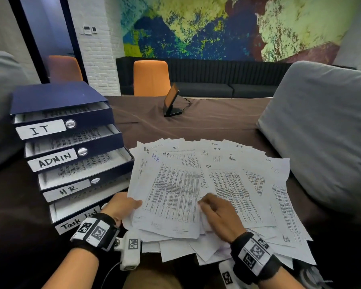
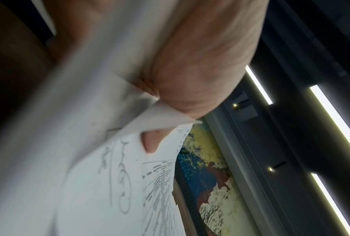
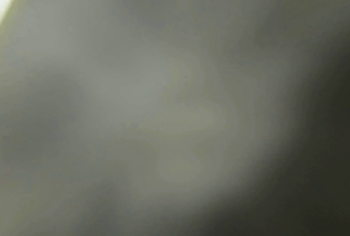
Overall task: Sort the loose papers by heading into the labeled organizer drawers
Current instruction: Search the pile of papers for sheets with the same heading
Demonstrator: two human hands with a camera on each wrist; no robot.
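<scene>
A blue organizer (image 1: 56,97) stands at the left with several partly pulled-out drawers labelled IT (image 1: 40,129), ADMIN (image 1: 54,160), HR (image 1: 68,189) and Task list (image 1: 79,221). Printed sheets lie in the upper ones. A fanned pile of loose papers (image 1: 248,184) covers the table in front of me, with headings such as HR, IT and Admin. On top lies a sheet headed HR (image 1: 175,188). My left hand (image 1: 127,205) grips its left edge, thumb on top. The left wrist view shows the thumb (image 2: 190,63) and a fingertip (image 2: 150,143) pinching paper (image 2: 109,175). My right hand (image 1: 215,209) pinches the sheet's right edge with curled fingers. The right wrist view is a grey blur.
The table has a dark brown cloth (image 1: 217,122). A large grey cushion (image 1: 321,132) leans in at the right and another grey one (image 1: 0,101) at the left. A small screen on a stand (image 1: 172,101) sits far back, with an orange chair (image 1: 150,78) behind.
</scene>
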